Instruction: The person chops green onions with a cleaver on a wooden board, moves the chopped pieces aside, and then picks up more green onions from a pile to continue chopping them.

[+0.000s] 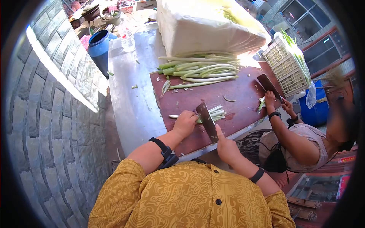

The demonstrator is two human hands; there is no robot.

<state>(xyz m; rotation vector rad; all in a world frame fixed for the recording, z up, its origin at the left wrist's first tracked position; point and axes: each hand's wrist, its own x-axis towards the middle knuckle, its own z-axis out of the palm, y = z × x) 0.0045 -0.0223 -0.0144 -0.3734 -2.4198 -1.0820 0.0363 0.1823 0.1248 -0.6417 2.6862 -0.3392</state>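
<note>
Green stalks (217, 113) lie under the left hand (185, 124), on the reddish board (178, 100), and that hand is closed on the bunch, pale ends poking out on its outer side. Just beside those fingertips stands the blade of a cleaver (207, 123), the right hand (228, 149) clamped round its handle, index finger laid along the steel. Light stuff, this, I'd judge: crisp and fairly stiff lengthwise, easily bruised, likely slick where wet, so the hold belongs across the bunch, fingertips tucked back from the edge. The cleaver should feel heavier, best held at the handle. Counting outward now: one small bunch at the hands, its stalks overlapping too much to number; ahead of them, one large pile (205, 68), again past counting; beyond that, one big white-wrapped bundle (205, 32). Far ahead of the left hand, one clear bottle (128, 40) and one blue barrel (99, 49). Off past the right hand, a co-worker's two hands, one (270, 98) by a few cut pieces, the other (288, 107) at a second cleaver (267, 81), making two in all; beyond them, one slatted crate (288, 64) and another blue barrel (315, 106).
</note>
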